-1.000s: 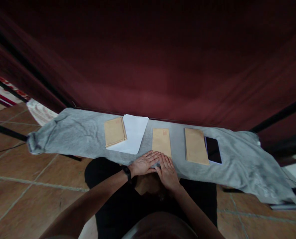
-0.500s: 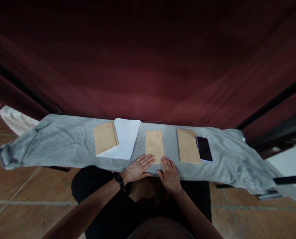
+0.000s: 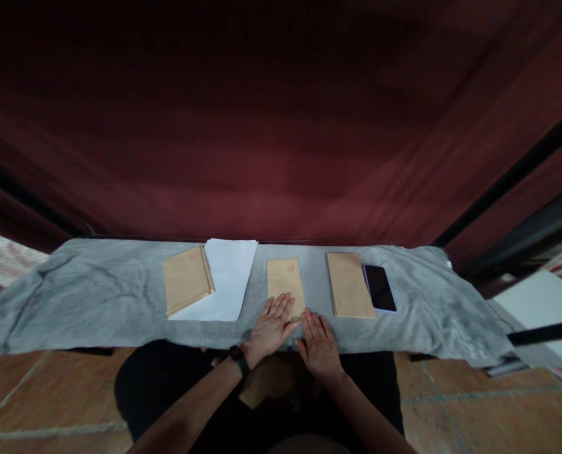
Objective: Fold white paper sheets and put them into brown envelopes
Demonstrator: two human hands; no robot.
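Observation:
A brown paper envelope (image 3: 284, 277) with a small red print near its top right corner lies flat on a grey cloth. Across its lower left part rests my left hand (image 3: 271, 328), palm down with fingers stretched out. My right hand (image 3: 319, 348) lies flat at the envelope's lower right corner, fingers extended and fairly close together. Neither hand grips anything. The envelope's near left part is hidden under my left hand. To the right lies a stack of brown envelopes (image 3: 351, 287); to the left, another brown envelope pile (image 3: 186, 279) partly covers white paper sheets (image 3: 231, 277).
A phone (image 3: 380, 288) with a dark screen lies against the right envelope stack. Grey cloth (image 3: 110, 284) covers the long narrow surface. A dark red curtain (image 3: 281, 157) hangs behind it. A white board-like sheet (image 3: 540, 309) and a dark bar stand at far right.
My left hand has moved up and onto the envelope from its lower left edge. My right hand stays at the lower right corner. The camera view has shifted slightly.

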